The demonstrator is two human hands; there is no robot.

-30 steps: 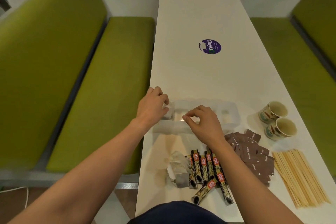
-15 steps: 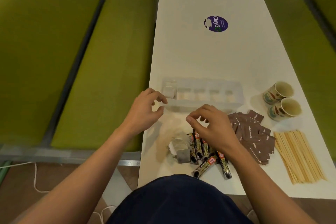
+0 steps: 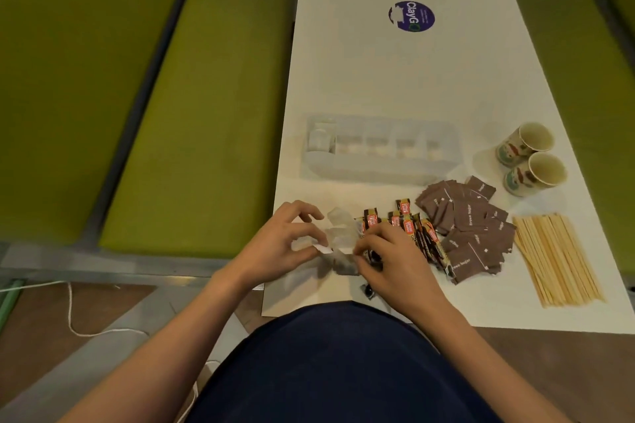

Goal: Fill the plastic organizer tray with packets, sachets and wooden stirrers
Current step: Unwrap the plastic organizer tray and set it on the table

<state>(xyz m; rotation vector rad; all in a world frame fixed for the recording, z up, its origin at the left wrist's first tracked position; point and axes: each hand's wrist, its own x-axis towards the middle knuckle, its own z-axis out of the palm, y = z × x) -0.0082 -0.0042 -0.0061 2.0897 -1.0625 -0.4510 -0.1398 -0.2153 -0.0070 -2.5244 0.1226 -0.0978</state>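
I have both hands, left hand [image 3: 285, 244] and right hand [image 3: 391, 257], pinched on the pale tea bags [image 3: 338, 237] near the table edge, starting the fill, so next I judge they go to the clear organizer tray [image 3: 378, 170] just beyond.

The clear organizer tray [image 3: 379, 161] blurs against the white tabletop [image 3: 395, 79], its compartments' contents too faint to identify. The right hand [image 3: 395, 261] covers the near ends of the coffee sachets [image 3: 417, 233]; the pale tea bags [image 3: 338, 240] between both hands are partly hidden, and whether the left hand [image 3: 283, 244] actually pinches one is unclear. The tabletop's far end runs past the top edge.
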